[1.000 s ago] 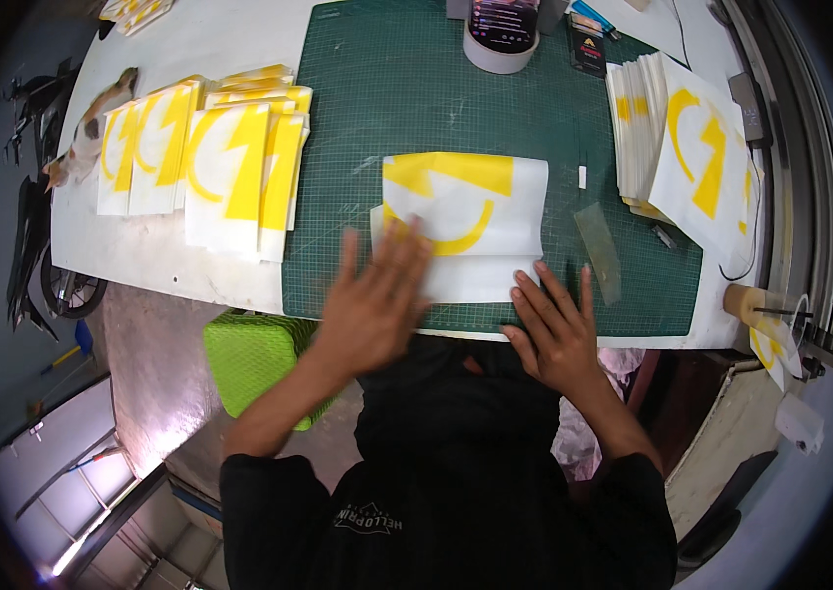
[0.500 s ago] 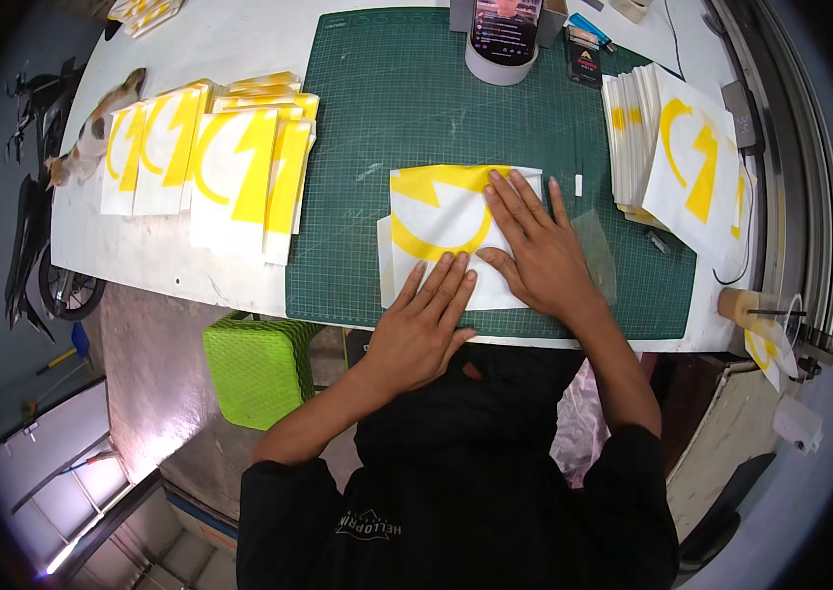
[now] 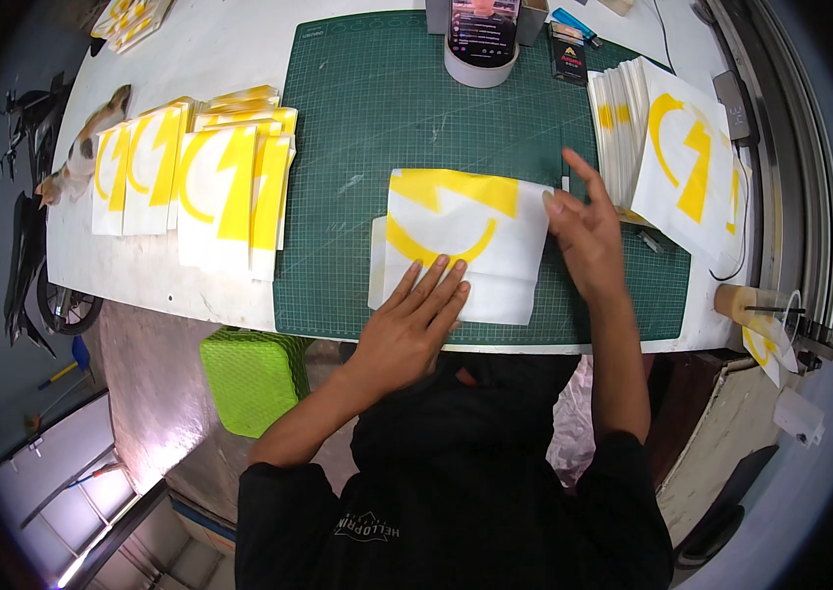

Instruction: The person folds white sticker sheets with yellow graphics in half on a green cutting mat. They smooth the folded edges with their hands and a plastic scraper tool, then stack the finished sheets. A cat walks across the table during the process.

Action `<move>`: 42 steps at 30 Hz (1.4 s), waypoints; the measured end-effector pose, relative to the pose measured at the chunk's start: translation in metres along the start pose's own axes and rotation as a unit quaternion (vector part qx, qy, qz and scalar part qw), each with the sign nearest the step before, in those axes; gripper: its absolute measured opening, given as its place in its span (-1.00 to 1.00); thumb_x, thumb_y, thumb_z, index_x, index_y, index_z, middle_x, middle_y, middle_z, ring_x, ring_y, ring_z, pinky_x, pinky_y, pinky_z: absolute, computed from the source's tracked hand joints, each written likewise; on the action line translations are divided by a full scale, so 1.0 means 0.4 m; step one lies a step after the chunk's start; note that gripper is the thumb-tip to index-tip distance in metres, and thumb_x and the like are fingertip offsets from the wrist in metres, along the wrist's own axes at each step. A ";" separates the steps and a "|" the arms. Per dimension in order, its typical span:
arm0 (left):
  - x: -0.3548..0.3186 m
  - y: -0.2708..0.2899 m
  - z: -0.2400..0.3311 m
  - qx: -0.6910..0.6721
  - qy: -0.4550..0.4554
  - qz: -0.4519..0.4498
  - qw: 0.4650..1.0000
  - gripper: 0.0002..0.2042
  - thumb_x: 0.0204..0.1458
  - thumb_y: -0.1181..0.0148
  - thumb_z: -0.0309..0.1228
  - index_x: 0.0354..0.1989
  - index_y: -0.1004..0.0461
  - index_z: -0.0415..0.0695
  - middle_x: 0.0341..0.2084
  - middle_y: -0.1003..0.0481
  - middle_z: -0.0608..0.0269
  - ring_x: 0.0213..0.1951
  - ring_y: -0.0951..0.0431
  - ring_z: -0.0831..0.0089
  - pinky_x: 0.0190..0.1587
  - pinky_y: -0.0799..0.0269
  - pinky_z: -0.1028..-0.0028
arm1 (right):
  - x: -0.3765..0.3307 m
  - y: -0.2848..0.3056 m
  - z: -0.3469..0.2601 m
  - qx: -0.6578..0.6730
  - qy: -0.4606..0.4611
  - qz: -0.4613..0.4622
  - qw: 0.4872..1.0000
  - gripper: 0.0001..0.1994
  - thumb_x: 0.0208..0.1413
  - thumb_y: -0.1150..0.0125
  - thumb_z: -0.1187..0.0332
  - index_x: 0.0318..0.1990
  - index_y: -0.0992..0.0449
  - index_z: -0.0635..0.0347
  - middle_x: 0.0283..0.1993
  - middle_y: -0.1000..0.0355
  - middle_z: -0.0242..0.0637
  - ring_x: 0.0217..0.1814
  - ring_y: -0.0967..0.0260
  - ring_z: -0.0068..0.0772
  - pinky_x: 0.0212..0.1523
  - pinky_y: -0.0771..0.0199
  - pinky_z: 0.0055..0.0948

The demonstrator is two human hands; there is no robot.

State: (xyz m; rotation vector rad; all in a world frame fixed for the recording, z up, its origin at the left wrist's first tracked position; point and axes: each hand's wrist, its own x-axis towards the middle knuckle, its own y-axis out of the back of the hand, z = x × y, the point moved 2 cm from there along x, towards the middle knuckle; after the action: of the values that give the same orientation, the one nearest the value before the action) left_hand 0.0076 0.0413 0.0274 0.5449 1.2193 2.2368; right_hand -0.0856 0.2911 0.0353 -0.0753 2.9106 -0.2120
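Observation:
A white, cloth-like sheet (image 3: 465, 287) with a bold yellow print lies on the green cutting mat (image 3: 357, 118) in front of me. My left hand (image 3: 404, 320) rests on its lower part, fingers stretched flat. At the sheet's upper right corner is my right hand (image 3: 588, 231), raised a little, its index finger pointing up and away. The thumb is beside the corner; whether it touches it I cannot tell. A pale strip (image 3: 378, 261) sticks out from under the sheet's left edge.
Stacks of similar printed pieces stand at the left (image 3: 220, 187) and right (image 3: 677, 147). A phone (image 3: 483, 34) sits in a round white holder behind the mat, with a small dark box (image 3: 568, 59) beside it. A cat (image 3: 87, 147) lies at the table's left edge. A green stool (image 3: 254, 379) stands below.
My right hand has lifted off the sheet and moved right to its corner, baring more of the yellow print. My left hand stays pressed on the sheet. The whole view has shifted slightly.

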 end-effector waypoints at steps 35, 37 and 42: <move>0.160 0.294 -0.087 -0.228 0.076 0.226 0.944 -0.75 0.00 -0.47 -0.60 -0.12 -0.67 -0.26 -0.23 -0.71 0.09 -0.10 -0.71 0.31 0.09 -0.57 0.26 | -0.086 -0.030 -0.136 -0.059 0.113 -0.026 0.991 -0.47 0.21 -0.35 0.56 0.33 -0.40 0.43 0.26 -0.46 -0.07 0.19 -0.51 -0.41 0.23 -0.51 -0.42; 0.148 0.336 -0.053 -0.141 -0.092 0.324 0.931 -0.76 -0.06 -0.48 -0.60 -0.17 -0.68 -0.20 -0.23 -0.72 0.07 -0.12 -0.75 0.22 0.05 -0.62 0.16 | -0.132 -0.028 -0.164 -0.064 0.202 -0.010 0.977 -0.42 0.14 -0.41 0.60 0.33 -0.40 0.44 0.25 -0.47 -0.01 0.23 -0.52 -0.30 0.27 -0.51 -0.33; 0.080 0.266 -0.036 -0.040 -0.082 0.205 0.975 -0.71 -0.08 -0.39 -0.64 -0.14 -0.65 -0.13 -0.02 -0.69 0.15 0.14 -0.66 0.12 0.34 -0.41 -0.04 | -0.185 0.011 -0.082 -0.143 0.218 -0.025 0.965 -0.45 0.04 -0.47 0.61 0.23 -0.50 0.37 0.24 -0.48 0.07 0.29 -0.50 -0.10 0.31 -0.49 -0.22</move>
State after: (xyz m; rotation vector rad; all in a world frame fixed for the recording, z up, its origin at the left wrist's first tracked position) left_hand -0.0528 0.0037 0.1139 1.0036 0.9969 2.5022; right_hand -0.0211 0.3049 0.0822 -0.1674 3.3604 0.2151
